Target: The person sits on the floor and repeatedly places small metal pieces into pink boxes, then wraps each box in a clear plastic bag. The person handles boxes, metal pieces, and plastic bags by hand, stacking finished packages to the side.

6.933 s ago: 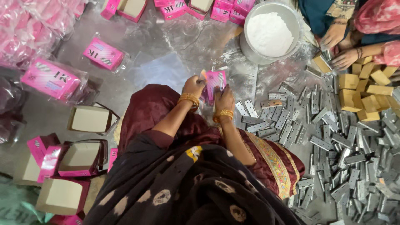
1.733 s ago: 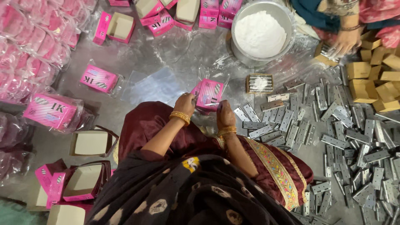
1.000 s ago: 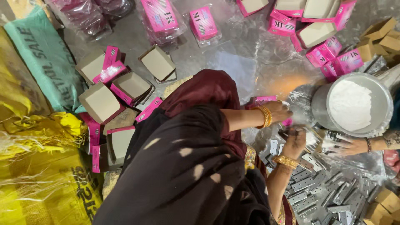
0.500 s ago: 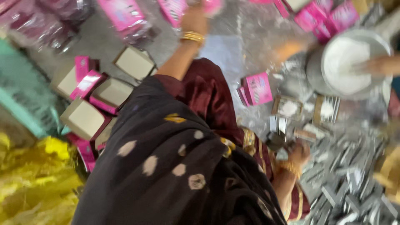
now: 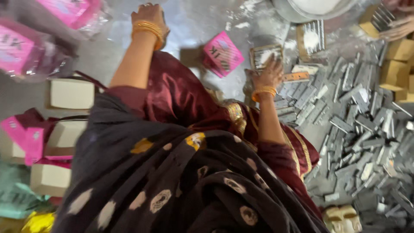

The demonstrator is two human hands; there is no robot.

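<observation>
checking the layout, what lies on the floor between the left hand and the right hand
In the head view, a pink box lies on the grey floor between the left hand and the right hand.

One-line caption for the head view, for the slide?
Left hand stretched out on the floor; right hand touching a small tray beside a pink box.

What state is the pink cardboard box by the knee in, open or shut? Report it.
Shut: the pink cardboard box lies flat on the floor, printed top closed, no flap raised.

The pink box lies on the shiny floor. Right of the pink box, the right hand touches a small tray. The left hand presses the floor, up and left of the pink box.
</observation>
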